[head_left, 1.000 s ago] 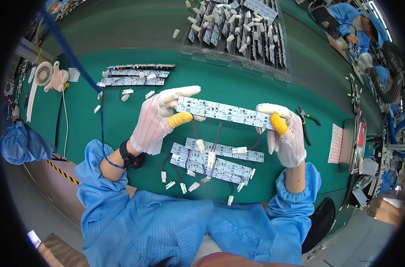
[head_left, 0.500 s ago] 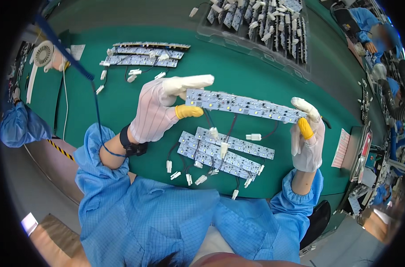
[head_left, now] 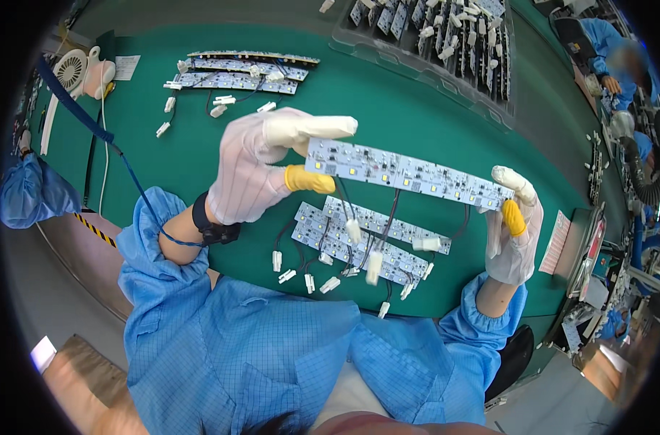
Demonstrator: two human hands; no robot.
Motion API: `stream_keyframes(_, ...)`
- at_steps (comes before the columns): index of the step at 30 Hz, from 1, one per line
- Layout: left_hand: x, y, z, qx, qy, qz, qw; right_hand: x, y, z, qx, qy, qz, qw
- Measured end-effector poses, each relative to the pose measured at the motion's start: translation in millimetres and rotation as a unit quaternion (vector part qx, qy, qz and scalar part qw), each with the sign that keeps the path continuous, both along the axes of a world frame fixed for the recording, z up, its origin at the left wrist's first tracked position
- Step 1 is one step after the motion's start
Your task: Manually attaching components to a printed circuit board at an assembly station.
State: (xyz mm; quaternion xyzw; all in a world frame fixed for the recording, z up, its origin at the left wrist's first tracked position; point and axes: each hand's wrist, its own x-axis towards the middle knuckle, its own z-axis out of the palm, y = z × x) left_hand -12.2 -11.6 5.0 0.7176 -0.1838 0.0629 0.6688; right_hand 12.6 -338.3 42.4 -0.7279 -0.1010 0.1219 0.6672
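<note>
A long white LED circuit board (head_left: 406, 174) is held up above the green mat, sloping down to the right. My gloved left hand (head_left: 261, 163) pinches its left end between a yellow-tipped thumb and straight fingers. At the other end, my gloved right hand (head_left: 515, 228) grips the board with thumb and bent fingers. Dark wires with white connectors (head_left: 374, 267) hang from the held board. Below it, several similar LED boards (head_left: 359, 246) lie overlapped on the mat, their wired plugs toward me. A blue coiled cord runs to the black strap (head_left: 212, 223) on my left wrist.
More LED boards (head_left: 243, 76) are stacked at the far left of the green mat (head_left: 156, 54). A clear plastic tray (head_left: 431, 80) full of upright boards stands at the far right. A small fan (head_left: 73, 71) is at left. Other people in blue sleeves (head_left: 40, 192) work on both sides.
The held board and my right hand have moved right and slightly down, and the board now looks larger. Its hanging connectors have swung. Both hands keep their grip.
</note>
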Motion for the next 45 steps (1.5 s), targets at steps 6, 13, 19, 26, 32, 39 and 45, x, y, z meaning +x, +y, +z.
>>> stream_keyframes(6,8,3,7,0.090,-0.041,0.025,0.995,-1,5,-2,0.091,-0.043,-0.022,0.995)
stream_keyframes(13,4,2,-2,0.031,-0.014,0.047,0.998,-3,2,-2,0.086,-0.033,-0.006,0.996)
stream_keyframes(19,4,7,-3,0.155,-0.017,0.103,0.982,-9,-3,2,0.050,0.021,0.002,0.999)
stream_keyframes(26,13,4,-14,0.127,-0.005,0.120,0.985,-4,2,13,0.026,-0.004,0.040,0.999)
stream_keyframes(32,19,-1,1,0.275,0.003,0.092,0.957,-4,0,14,0.084,0.000,0.086,0.993)
stream_keyframes(39,13,4,-10,0.148,0.022,0.125,0.981,-2,2,11,0.027,-0.027,0.036,0.999)
stream_keyframes(45,2,-3,0,0.110,-0.020,0.114,0.987,5,-5,-4,0.020,-0.009,0.040,0.999)
